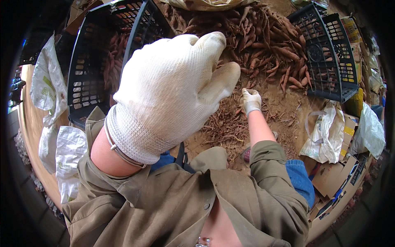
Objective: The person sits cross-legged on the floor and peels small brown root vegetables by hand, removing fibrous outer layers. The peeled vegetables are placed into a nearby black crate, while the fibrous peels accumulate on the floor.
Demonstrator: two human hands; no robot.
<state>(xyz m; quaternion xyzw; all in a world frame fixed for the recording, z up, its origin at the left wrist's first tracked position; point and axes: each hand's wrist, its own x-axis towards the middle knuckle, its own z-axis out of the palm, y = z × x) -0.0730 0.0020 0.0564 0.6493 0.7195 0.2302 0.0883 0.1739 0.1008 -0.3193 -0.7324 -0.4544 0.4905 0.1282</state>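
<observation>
My left hand (166, 92), in a white knit work glove with soiled fingertips, is raised close to the camera. Its back faces me and its thumb stands off from the bent forefinger; the palm is hidden, so I cannot tell whether it holds anything. Farther down, my right hand (251, 100), gloved alike, has its fingers curled over loose root trimmings (228, 126) on the dirt floor. Whether something small is pinched there cannot be made out. Beyond both hands lies a large heap of reddish sweet potatoes (262, 34), partly covered by my left hand.
A dark plastic crate (77, 68) at the left contains sweet potatoes (115, 58). More dark crates (318, 52) stand at the right. White plastic bags (327, 132) and flattened cardboard (330, 179) lie at the right, and another white bag (69, 160) is at my left.
</observation>
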